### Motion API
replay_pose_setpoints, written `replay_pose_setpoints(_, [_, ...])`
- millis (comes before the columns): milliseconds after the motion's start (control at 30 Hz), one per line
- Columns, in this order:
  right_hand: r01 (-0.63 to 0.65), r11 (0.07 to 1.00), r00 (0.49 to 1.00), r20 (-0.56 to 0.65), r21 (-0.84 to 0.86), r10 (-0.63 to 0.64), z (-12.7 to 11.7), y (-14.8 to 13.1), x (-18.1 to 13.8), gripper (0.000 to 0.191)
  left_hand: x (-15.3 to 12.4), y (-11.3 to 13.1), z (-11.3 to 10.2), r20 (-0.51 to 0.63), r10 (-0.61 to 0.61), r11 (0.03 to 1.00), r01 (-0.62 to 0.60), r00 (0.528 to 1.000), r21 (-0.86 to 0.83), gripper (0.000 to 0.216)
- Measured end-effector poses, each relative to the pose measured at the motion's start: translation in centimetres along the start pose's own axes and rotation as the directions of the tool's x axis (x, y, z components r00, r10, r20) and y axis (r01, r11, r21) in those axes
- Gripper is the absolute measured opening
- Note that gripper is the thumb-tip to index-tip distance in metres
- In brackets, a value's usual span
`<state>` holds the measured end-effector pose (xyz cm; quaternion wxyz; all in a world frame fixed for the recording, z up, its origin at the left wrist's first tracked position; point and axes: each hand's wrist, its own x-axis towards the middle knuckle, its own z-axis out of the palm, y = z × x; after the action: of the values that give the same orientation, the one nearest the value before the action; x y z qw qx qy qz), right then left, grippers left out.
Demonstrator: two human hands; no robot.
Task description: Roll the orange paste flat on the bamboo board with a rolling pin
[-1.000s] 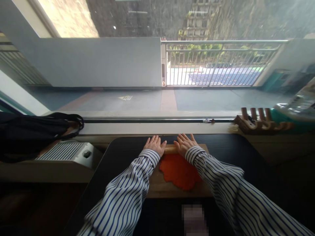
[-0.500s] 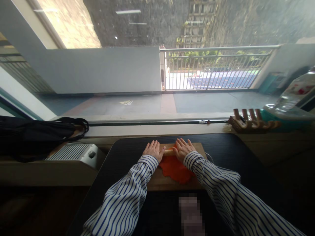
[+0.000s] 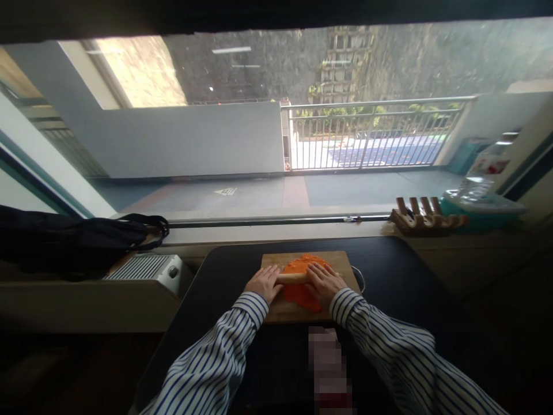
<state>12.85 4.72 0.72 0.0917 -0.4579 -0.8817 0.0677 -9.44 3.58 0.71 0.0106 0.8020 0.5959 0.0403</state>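
A flat sheet of orange dough (image 3: 302, 268) lies on a wooden board (image 3: 285, 312) on a black table (image 3: 389, 271). A wooden rolling pin (image 3: 292, 278) rests across the middle of the dough. My left hand (image 3: 262, 283) lies flat on the pin's left end, fingers stretched out. On the right end my right hand (image 3: 324, 280) presses down the same way, palm on the pin. Both sleeves are white with blue stripes.
A black bag (image 3: 73, 245) sits on a white heater (image 3: 149, 270) at the left. A wooden rack (image 3: 425, 216) and a teal container (image 3: 484, 207) stand on the sill at the right. A window (image 3: 276, 144) runs behind the table.
My hands have drawn the rolling pin back from the board's far edge to the middle of the dough. The camera has tilted up, so the board looks smaller and lower.
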Motion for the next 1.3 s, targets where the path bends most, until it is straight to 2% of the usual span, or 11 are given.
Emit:
replay_pose_setpoints(167, [0.077, 0.996, 0.997, -0.009, 0.039, -0.077, -0.4, 1.5, -0.1, 0.036, 0.1, -0.5, 0.0, -0.059, 0.074, 0.997, -0.074, 0.995, 0.01, 0.035])
replay_pose_setpoints(300, [0.138, 0.989, 0.99, 0.005, 0.055, -0.139, -1.4, 3.3, -0.2, 0.032, 0.9, 0.2, 0.1, -0.084, 0.114, 0.993, -0.116, 0.99, -0.016, 0.033])
replay_pose_setpoints(467, [0.11, 0.992, 0.99, 0.077, 0.064, -0.115, -2.2, 5.4, -0.6, 0.033, 2.0, 2.0, 0.3, -0.033, 0.112, 0.992, -0.114, 0.993, -0.061, 0.035])
replay_pose_setpoints(533, [0.064, 0.995, 0.994, 0.087, 0.078, -0.071, -2.1, 5.5, -0.7, 0.033, 2.4, 2.5, 0.4, -0.022, 0.12, 0.99, -0.121, 0.993, -0.072, 0.038])
replay_pose_setpoints(633, [-0.089, 0.992, 0.994, 0.064, 0.093, 0.083, -1.7, 4.9, -0.2, 0.039, 2.9, 3.1, 0.3, -0.031, 0.102, 0.992, -0.104, 0.994, -0.069, 0.047])
replay_pose_setpoints(700, [-0.193, 0.98, 0.981, 0.041, 0.053, 0.191, -1.4, 4.3, 0.6, 0.046, 3.3, 3.4, 0.3, -0.016, 0.062, 0.997, -0.062, 0.998, -0.05, 0.052])
replay_pose_setpoints(800, [-0.273, 0.961, 0.962, 0.016, -0.045, 0.274, -1.1, 4.0, 2.0, 0.046, 4.4, 3.7, 0.3, 0.009, -0.011, 1.0, 0.011, 1.0, -0.004, 0.058])
replay_pose_setpoints(1067, [-0.309, 0.949, 0.949, 0.042, -0.066, 0.312, -1.2, 5.8, 6.1, 0.045, 8.7, 2.8, 1.0, -0.003, -0.121, 0.993, 0.121, 0.993, -0.015, 0.06])
replay_pose_setpoints(1300, [-0.334, 0.942, 0.942, 0.004, -0.043, 0.335, -1.7, 6.6, 8.7, 0.044, 11.7, 1.7, 0.9, 0.037, -0.176, 0.981, 0.179, 0.984, -0.081, 0.062])
